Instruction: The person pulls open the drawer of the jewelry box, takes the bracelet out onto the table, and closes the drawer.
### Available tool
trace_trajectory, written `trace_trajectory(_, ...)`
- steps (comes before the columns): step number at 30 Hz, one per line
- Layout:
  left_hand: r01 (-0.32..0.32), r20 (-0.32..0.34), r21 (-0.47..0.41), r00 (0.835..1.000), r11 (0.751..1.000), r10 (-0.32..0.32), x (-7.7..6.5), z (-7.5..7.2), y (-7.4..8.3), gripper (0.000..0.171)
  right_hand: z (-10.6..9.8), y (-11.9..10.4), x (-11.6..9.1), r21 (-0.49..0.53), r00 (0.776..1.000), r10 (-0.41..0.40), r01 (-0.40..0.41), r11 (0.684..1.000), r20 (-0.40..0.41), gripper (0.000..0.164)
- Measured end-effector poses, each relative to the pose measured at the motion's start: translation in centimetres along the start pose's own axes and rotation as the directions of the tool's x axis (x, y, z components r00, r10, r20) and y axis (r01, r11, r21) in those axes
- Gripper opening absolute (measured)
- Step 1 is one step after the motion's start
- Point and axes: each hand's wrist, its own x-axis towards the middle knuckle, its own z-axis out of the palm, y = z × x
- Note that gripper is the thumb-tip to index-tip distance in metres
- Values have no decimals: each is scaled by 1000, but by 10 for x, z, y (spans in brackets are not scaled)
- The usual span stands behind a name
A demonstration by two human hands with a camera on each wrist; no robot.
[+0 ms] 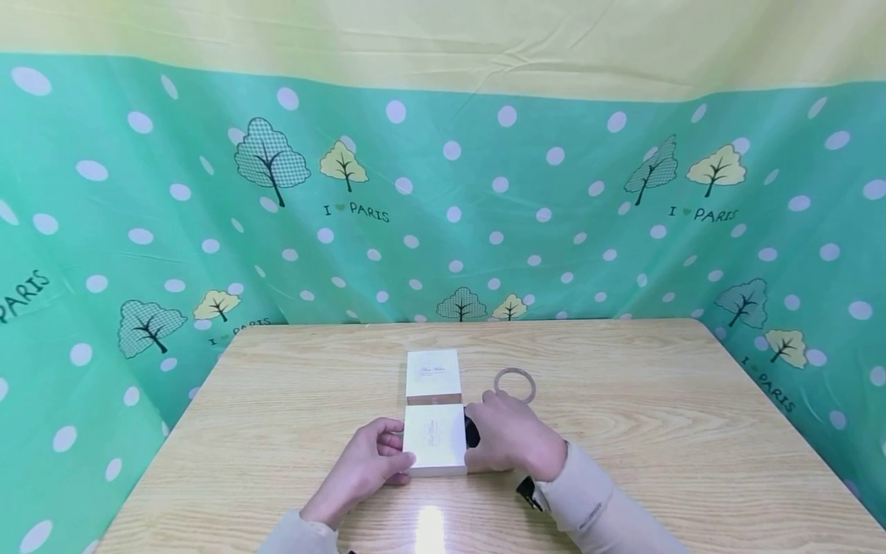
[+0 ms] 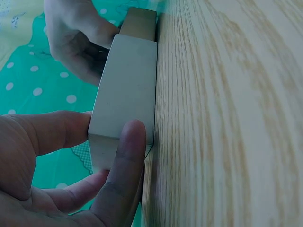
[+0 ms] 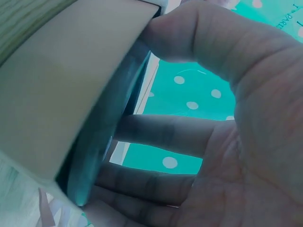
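Observation:
In the head view a white box (image 1: 434, 437) with small print on its lid lies flat at the table's middle. My left hand (image 1: 377, 460) holds its left end between thumb and fingers. From the box's right end a drawer (image 2: 142, 23) sticks out, tan in the left wrist view. My right hand (image 1: 504, 432) grips that drawer, thumb at one corner and the fingers along its open side. In the right wrist view the drawer shows a cream wall, a black inside and a dark, glossy curved piece (image 3: 97, 146) along the opening. What this piece is, I cannot tell.
A second white box (image 1: 433, 372) with a brownish front side stands just behind the first. A pale, see-through ring (image 1: 515, 370) lies beyond my right hand. All rest on a wood-grain table (image 1: 291, 400). A green dotted curtain (image 1: 360, 261) hangs behind it and at both sides.

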Motion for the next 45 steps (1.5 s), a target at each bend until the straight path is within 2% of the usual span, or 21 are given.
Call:
trace_trajectory(5,-1,2,4,1000,1000,1,0,0,1,61,0,-1,-2,-52,1000,-6,6,999,-1,52)
trace_trajectory(11,0,1,4,1000,1000,0,-1,1,1,61,-2,-2,-3,-62,1000,11,-11,998,4,56)
trace_trajectory(31,-4,-2,18,1000,1000,4,0,1,2,60,-10,8,-17,39,997,29,-26,999,-71,52)
trace_trajectory(45,-7,-6,6,1000,1000,7,0,2,0,59,-7,24,-26,48,992,27,-21,999,-127,57)
